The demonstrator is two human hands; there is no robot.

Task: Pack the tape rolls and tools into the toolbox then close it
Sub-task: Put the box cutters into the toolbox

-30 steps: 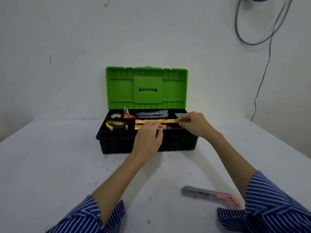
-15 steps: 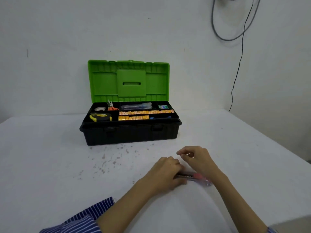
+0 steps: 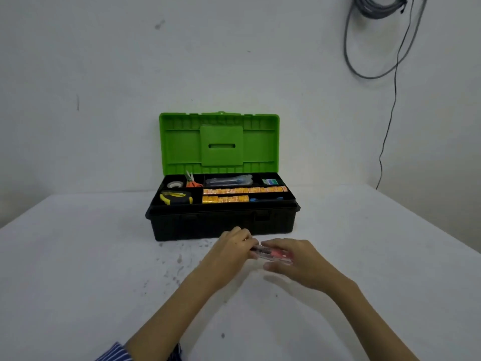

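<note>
Head view: both hands, left hand [image 3: 232, 250] and right hand [image 3: 296, 259], grip the utility knife [image 3: 272, 255] by its ends, long axis crosswise, just before the open toolbox [image 3: 223, 225].

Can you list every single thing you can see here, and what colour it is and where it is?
toolbox: one, black, lid open, on the table
lid: one, green, standing up at the back
tape roll: one, pale, back-left compartment
scissors: one, orange handles, beside the tape roll
tape measure: one, yellow and black, front-left compartment
orange strips: two rows, middle of the tray
utility knife: one, clear and red, held above the table
table: one, white
cables: grey, on the wall, top right
left hand: grips the knife's left end
right hand: holds the knife's right end
</note>
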